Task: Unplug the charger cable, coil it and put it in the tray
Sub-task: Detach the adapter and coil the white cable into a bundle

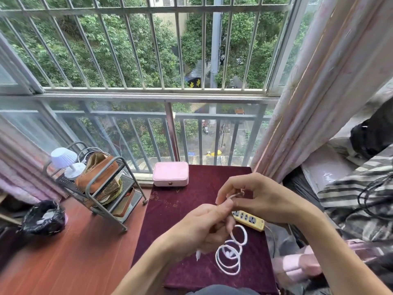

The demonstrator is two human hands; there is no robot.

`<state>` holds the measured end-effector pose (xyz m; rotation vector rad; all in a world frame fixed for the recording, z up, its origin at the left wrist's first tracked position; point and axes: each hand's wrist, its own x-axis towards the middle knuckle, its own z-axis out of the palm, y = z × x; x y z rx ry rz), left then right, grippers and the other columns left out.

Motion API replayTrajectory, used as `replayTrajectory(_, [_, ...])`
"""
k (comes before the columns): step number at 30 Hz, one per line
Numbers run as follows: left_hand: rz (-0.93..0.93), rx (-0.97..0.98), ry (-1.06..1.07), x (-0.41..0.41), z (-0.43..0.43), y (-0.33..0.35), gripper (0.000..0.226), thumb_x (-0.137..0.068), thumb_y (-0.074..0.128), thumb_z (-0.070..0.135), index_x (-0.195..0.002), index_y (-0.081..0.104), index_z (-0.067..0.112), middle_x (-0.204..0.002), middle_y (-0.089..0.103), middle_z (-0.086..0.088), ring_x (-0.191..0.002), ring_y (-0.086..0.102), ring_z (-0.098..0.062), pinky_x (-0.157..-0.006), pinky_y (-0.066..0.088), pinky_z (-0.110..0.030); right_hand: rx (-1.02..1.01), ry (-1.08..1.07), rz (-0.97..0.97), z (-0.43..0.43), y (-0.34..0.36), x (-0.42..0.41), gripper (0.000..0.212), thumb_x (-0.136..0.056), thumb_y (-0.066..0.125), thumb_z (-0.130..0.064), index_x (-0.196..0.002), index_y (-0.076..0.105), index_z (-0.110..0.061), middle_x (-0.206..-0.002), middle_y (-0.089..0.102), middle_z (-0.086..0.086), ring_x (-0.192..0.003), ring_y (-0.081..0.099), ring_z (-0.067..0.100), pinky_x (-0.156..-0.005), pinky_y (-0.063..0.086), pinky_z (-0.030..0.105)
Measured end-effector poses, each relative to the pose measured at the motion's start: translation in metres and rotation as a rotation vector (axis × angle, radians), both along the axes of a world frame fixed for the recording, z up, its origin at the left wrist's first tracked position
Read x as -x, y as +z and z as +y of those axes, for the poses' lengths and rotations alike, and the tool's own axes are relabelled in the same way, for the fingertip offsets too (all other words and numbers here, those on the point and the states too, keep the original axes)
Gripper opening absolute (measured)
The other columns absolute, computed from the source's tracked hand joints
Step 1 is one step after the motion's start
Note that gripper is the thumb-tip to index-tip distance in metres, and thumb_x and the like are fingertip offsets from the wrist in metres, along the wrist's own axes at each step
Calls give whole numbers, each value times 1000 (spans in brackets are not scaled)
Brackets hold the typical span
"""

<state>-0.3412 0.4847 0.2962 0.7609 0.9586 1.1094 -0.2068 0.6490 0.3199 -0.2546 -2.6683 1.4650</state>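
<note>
Both hands grasp the white charger cable (230,255) above the maroon-covered bench (180,209): the left hand (204,228) pinches one stretch, the right hand (255,199) pinches its plug end. The cable's loose loops hang onto the cloth beside a yellow power strip (248,220). No lettering on strip or cable can be read; faint marks on the cloth are illegible.
</note>
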Motion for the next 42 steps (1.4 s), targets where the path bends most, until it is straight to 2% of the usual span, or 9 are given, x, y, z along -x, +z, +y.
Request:
replayTrajectory(9, [-472,-105,-20,3,-5,15,42,-104,52,38,-76,55,6,-39,46,9,-26,33,-2,-28,18,-15,51,-281,318,-17,-26,16,30,-100,59,-59,-100,74,-33,-88,75,6,-77,68,38,-71,54,58])
replayTrajectory(11, [-512,-161,-11,1,-2,19,40,-105,52,36,-81,58,5,-40,52,7,-24,35,-3,-28,21,-15,151,-344,341,-25,-35,22,26,-102,59,-58,-99,73,-36,-86,74,10,-76,67,39,-71,56,58])
replayTrajectory(14, [-534,-241,36,-4,5,22,36,-106,50,33,-93,60,1,-44,59,2,-29,51,-4,-29,30,-14,361,-397,367,-38,-54,28,31,-110,57,-15,-96,74,-35,-86,75,-2,-82,69,18,-78,57,35])
replayTrajectory(20, [-244,-311,157,-5,13,20,40,-102,54,43,-111,69,8,-58,68,0,-39,60,-6,-42,48,-17,381,-515,156,-70,-78,28,29,-96,58,-19,-75,74,-31,-49,67,-19,-58,68,-14,-61,49,0])
replayTrajectory(22, [-110,-298,210,-1,14,19,39,-99,58,46,-114,72,13,-66,71,0,-45,62,-6,-49,51,-17,290,-482,101,-74,-84,19,29,-94,55,-7,-69,65,-15,-55,70,-6,-58,70,3,-56,49,13])
replayTrajectory(25, [94,-214,318,3,18,16,39,-98,61,42,-117,71,10,-73,71,-3,-55,63,-8,-56,52,-16,172,-401,4,-79,-81,2,38,-100,53,-42,-78,62,-12,-62,52,1,-56,45,18,-55,39,48])
replayTrajectory(31, [368,-71,444,8,24,4,41,-95,58,38,-119,64,6,-76,74,0,-76,69,-15,-73,61,-26,-166,-191,-18,-75,-47,-18,25,-102,60,-45,-92,71,-24,-68,64,-4,-59,52,3,-56,38,19])
replayTrajectory(37, [623,-68,249,8,16,1,25,-106,53,29,-114,68,11,-82,76,-3,-74,70,-13,-69,57,-30,-303,-127,2,-57,-1,-21,17,-95,68,-44,-89,71,-29,-82,69,-16,-77,66,7,-69,55,35])
replayTrajectory(42, [544,-111,122,2,10,8,66,-109,35,46,-75,61,-5,-51,56,-12,-37,47,-16,-36,36,-22,-175,-109,68,-39,11,-18,22,-87,84,-45,-80,79,-25,-80,80,-18,-72,74,7,-61,51,18])
